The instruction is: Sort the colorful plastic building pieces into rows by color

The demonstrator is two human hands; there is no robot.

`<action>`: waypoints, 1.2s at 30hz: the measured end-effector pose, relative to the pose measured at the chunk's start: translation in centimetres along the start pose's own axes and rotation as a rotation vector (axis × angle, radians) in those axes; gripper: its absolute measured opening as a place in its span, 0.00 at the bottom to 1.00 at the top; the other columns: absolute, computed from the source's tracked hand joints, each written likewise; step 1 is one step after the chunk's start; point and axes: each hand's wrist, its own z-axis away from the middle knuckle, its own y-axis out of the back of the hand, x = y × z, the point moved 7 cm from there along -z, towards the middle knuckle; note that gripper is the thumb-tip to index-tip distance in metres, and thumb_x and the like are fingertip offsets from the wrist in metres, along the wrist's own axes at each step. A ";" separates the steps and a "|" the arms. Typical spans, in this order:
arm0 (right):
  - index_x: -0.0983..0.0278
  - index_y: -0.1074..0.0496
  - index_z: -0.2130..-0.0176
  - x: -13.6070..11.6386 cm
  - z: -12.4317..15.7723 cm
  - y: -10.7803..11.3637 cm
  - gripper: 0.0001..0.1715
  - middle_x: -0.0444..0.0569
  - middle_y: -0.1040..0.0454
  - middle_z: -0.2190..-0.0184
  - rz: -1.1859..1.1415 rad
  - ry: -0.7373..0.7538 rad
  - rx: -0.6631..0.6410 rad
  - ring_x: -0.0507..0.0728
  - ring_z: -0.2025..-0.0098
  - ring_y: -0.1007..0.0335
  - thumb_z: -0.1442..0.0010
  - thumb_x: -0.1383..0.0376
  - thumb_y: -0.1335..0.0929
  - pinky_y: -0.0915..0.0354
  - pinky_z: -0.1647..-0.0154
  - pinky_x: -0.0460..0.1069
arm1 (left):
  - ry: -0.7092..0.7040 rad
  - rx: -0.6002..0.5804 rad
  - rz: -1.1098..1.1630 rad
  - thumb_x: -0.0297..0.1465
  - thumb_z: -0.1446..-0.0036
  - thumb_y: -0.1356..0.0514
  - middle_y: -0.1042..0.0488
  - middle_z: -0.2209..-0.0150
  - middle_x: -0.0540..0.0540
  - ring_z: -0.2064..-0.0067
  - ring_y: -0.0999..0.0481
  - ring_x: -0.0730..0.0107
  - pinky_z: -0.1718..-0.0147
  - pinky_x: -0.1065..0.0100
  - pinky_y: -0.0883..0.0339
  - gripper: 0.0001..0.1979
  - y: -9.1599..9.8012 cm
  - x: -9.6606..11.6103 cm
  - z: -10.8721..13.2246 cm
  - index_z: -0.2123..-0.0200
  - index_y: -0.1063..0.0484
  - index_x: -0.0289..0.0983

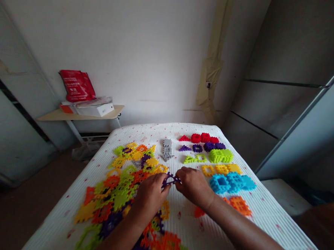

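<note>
Both my hands meet above the middle of a white ribbed mattress. My left hand and my right hand pinch a purple interlocking plastic block between them. To the left of my left hand lies a loose heap of multicoloured blocks, partly hidden by my forearm. Beyond my right hand, sorted groups sit in rows: red blocks, purple blocks, lime-green blocks, yellow blocks, blue blocks and orange blocks. A stack of grey blocks stands between heap and rows.
Past the mattress's far end, a wooden shelf holds a white box and a red bag. A white wall rises behind. Grey panels stand at the right, and a dark floor lies at the left.
</note>
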 end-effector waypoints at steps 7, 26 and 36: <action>0.66 0.25 0.64 7.0 -5.6 0.7 0.11 0.54 0.23 0.65 0.087 -0.157 -0.053 0.57 0.62 0.27 0.41 0.64 0.36 0.39 0.63 0.47 | 0.083 0.181 0.077 0.34 0.47 0.41 0.22 0.59 0.45 0.62 0.23 0.66 0.60 0.65 0.29 0.20 3.3 -3.3 -0.1 0.50 0.32 0.40; 0.75 0.31 0.51 15.6 -12.4 -4.7 0.21 0.67 0.29 0.55 0.129 -0.425 -0.210 0.65 0.51 0.31 0.39 0.62 0.37 0.36 0.56 0.53 | 0.120 0.490 -0.043 0.37 0.45 0.46 0.22 0.65 0.46 0.67 0.23 0.67 0.63 0.69 0.29 0.10 7.3 -10.7 5.1 0.66 0.27 0.39; 0.73 0.30 0.50 15.6 -12.8 -4.8 0.22 0.67 0.28 0.55 0.138 -0.415 -0.228 0.65 0.51 0.31 0.39 0.60 0.36 0.36 0.55 0.53 | 0.138 0.476 -0.007 0.37 0.45 0.45 0.22 0.65 0.46 0.65 0.23 0.67 0.62 0.69 0.30 0.10 7.0 -11.0 5.2 0.66 0.27 0.40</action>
